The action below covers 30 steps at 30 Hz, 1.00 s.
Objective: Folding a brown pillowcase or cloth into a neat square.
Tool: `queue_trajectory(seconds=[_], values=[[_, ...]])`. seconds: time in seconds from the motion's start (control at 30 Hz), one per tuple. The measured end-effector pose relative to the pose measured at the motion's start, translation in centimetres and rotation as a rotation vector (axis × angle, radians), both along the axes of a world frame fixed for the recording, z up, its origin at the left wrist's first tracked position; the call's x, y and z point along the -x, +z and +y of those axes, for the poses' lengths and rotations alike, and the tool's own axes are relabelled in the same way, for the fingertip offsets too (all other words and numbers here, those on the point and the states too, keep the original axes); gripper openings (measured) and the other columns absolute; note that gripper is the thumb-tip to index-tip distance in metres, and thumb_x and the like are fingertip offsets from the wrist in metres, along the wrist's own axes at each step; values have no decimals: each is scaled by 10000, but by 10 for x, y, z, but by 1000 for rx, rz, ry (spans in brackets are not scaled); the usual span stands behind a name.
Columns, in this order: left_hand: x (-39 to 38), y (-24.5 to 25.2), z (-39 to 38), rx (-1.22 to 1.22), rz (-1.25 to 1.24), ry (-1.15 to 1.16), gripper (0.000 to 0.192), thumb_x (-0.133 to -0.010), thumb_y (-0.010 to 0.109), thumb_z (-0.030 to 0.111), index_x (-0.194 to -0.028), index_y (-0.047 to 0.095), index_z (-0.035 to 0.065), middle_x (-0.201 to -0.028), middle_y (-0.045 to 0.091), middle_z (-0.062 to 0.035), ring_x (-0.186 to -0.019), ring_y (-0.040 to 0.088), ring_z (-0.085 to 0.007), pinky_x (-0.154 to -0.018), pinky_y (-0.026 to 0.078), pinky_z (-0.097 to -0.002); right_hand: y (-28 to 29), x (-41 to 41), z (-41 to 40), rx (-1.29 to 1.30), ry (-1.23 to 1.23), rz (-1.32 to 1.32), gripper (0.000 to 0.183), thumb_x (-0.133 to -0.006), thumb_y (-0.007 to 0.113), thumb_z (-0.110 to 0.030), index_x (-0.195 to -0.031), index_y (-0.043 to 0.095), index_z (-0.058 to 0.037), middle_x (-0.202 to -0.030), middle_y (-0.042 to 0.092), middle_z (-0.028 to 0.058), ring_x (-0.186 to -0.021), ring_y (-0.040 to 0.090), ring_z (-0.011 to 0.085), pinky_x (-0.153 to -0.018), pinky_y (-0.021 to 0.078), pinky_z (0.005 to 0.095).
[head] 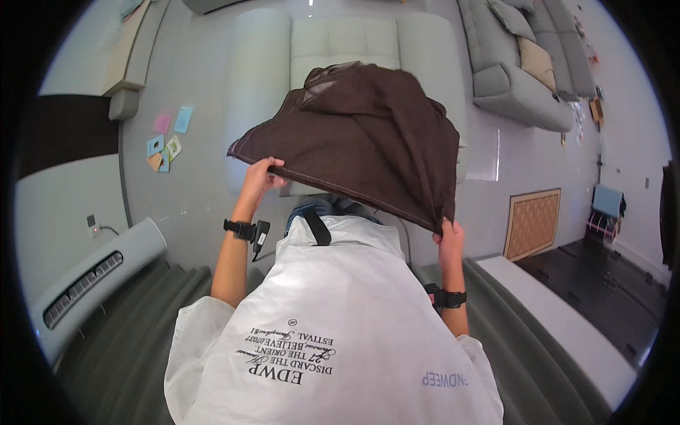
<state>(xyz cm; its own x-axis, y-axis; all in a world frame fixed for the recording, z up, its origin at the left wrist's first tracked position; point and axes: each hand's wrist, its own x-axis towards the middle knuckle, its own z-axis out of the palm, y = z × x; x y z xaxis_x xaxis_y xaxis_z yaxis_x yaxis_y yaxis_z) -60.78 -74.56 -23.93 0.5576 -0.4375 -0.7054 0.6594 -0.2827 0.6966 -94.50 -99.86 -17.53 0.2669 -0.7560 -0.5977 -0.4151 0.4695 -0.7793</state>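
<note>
A dark brown cloth (350,138) with pale edge stitching is spread out in front of me, partly folded and bunched at its far side. My left hand (264,175) grips its near edge a little in from the left corner, thumb and fingers pinched on the hem. At the right near corner, my right hand (449,235) is closed on the fabric. The cloth lies over, or hangs just above, a pale padded armchair (345,40); which of the two cannot be told. Black straps with small devices are on both wrists.
Several coloured cards (164,139) lie on the floor at left. A grey sofa (510,79) with cushions stands at the far right, a patterned mat (533,223) nearer. A white air conditioner (106,276) is at lower left, and grey curtains (510,340) hang behind me.
</note>
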Motion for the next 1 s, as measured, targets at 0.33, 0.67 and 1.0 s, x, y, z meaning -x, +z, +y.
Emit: queue_trajectory(seconds=[0.33,0.67,1.0], values=[[22,82,-149,209,-1305,-939,242,-733,579,92,-962,544,26,-952,563,-159,-831,550,-301,-731,451,-327,-47,17,31,72,-32,-5,184,-822,544,-174,-693,522,-45,-564,413,-63,-482,352,30,-428,277,202],[100,58,-289,379,-1958,-2002,711,-620,682,220,-1254,381,106,-1340,327,-71,-1267,259,-235,-1045,171,-453,-33,21,20,155,55,-8,187,-807,553,-128,-774,558,56,-629,486,-35,-589,406,42,-520,357,216],[75,52,-306,296,-1728,-2373,380,-594,693,184,-926,559,57,-764,588,-52,-826,567,-213,-732,434,-338,-43,30,10,147,64,-238,206,-809,555,-146,-737,537,46,-600,455,-36,-568,377,49,-501,335,228]])
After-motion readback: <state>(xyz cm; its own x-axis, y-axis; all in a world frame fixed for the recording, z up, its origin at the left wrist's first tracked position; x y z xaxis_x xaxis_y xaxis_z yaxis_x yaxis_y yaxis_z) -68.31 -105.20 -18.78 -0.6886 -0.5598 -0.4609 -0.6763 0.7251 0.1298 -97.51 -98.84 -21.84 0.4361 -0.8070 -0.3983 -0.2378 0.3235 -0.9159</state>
